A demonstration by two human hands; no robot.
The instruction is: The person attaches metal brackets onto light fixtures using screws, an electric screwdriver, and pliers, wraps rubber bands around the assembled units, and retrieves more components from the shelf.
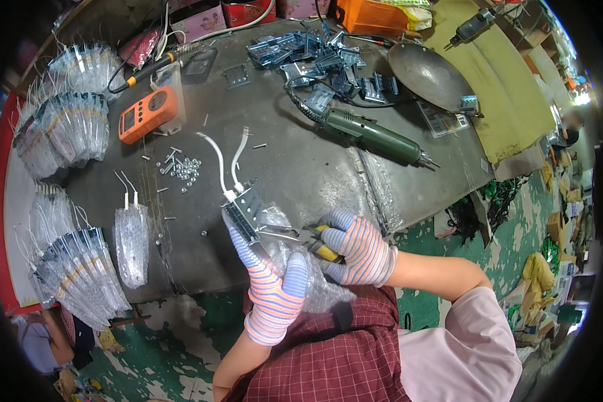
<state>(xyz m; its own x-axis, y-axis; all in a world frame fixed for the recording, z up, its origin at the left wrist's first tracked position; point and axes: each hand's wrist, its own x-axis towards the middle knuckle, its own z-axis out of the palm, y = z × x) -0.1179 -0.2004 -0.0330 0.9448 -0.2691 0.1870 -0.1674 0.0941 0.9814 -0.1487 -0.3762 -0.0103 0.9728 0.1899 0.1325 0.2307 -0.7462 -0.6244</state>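
Observation:
My left hand [275, 295], in a striped knit glove, is closed around a part with a dark metal bracket [246, 211] at its top. Two white wires [216, 157] rise from that bracket, and bubble wrap [328, 293] hangs around the lower part. My right hand [365, 251], gloved the same way, grips pliers [328, 253] with black and yellow handles. Their tip lies beside a thin silvery strip at the bracket's right side; whether they pinch it I cannot tell. Screws and nuts [184, 167] lie loose on the table beyond my left hand.
A green power screwdriver [372, 137] lies beyond my right hand. Blue-tinted metal brackets [308, 57] are heaped at the back, beside a metal bowl [430, 75]. Left stand an orange meter [147, 114] and bundles of bubble-wrapped parts [80, 275]. One wrapped part [132, 244] lies singly.

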